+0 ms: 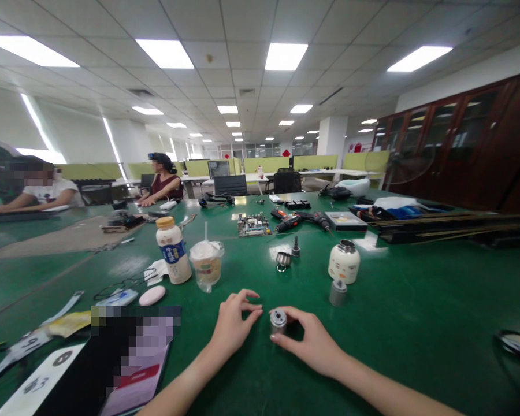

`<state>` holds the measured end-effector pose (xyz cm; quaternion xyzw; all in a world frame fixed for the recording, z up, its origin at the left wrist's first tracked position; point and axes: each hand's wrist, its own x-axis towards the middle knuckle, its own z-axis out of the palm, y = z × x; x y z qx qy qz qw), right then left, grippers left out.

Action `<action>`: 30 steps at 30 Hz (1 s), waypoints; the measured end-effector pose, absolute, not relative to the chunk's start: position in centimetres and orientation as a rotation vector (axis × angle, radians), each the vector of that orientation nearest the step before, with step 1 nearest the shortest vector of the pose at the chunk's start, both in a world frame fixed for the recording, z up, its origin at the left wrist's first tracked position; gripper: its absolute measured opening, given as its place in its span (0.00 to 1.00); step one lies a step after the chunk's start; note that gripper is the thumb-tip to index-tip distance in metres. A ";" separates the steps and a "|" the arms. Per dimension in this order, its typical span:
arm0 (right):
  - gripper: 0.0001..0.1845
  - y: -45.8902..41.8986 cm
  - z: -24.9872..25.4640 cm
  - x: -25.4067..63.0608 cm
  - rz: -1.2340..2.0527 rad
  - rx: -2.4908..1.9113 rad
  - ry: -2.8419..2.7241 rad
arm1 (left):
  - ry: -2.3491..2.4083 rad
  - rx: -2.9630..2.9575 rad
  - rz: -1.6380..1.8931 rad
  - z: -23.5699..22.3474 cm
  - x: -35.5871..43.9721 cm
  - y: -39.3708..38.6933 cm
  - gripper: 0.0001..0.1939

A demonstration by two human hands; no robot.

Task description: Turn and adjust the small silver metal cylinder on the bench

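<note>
My right hand point(312, 341) has its thumb and fingers closed around a short silver metal cylinder point(278, 321) with small dark holes in its top face, upright at the table surface. Just left of it, my left hand point(236, 321) is held with fingers curved and apart, nothing between them. A second grey metal cylinder point(338, 293) stands to the right, in front of a cream-coloured flask point(344, 263) with a bare steel neck. Beyond my hands lie a small steel piece with a ring point(283, 260) and a dark stepped metal part point(296, 247).
On the green table point(416, 323), a milk drink bottle point(173, 254) and a plastic cup with a straw point(206, 263) stand left. Farther back are a circuit board point(253, 225) and power drills point(292, 221). A phone-like purple item point(149, 361) lies front left. Other people sit at the far left.
</note>
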<state>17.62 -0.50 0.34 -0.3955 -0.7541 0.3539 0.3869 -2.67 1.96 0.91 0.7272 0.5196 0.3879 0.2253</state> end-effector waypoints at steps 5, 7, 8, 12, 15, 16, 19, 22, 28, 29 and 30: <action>0.16 -0.6 0.4 17.6 0.907 -0.992 -1.923 | 1.464 2.016 1.050 0.4 -2.5 1.9 0.17; 0.16 -0.5 0.3 17.6 0.901 -1.007 -1.921 | 1.438 1.963 1.148 1.3 -2.1 1.8 0.13; 0.16 -0.5 0.3 17.6 0.898 -1.015 -1.920 | 1.406 1.923 1.217 1.9 -1.8 1.6 0.10; 0.17 -0.4 0.1 17.6 0.888 -1.008 -1.927 | 1.216 1.850 1.336 3.8 -0.5 0.6 0.11; 0.17 -0.3 -0.1 17.6 0.876 -0.995 -1.929 | 1.193 1.888 1.229 4.2 0.3 -0.2 0.12; 0.18 -0.3 -0.1 17.6 0.874 -0.995 -1.927 | 1.198 1.898 1.199 4.2 0.5 -0.4 0.12; 0.17 -0.2 -0.2 17.6 0.872 -1.007 -1.925 | 1.166 1.941 1.156 4.3 0.6 -0.8 0.12; 0.13 -0.2 0.0 17.6 0.865 -1.008 -1.936 | 1.103 2.013 1.157 4.5 0.4 -0.9 0.17; 0.18 -0.3 -0.1 17.5 0.873 -1.007 -1.927 | 1.261 2.059 1.198 3.9 0.3 -0.6 0.21; 0.18 -0.3 -0.1 17.5 0.871 -1.013 -1.929 | 1.266 2.044 1.180 3.9 0.4 -0.5 0.21; 0.18 -0.3 -0.2 17.5 0.866 -1.019 -1.930 | 1.264 2.028 1.170 3.9 0.4 -0.5 0.20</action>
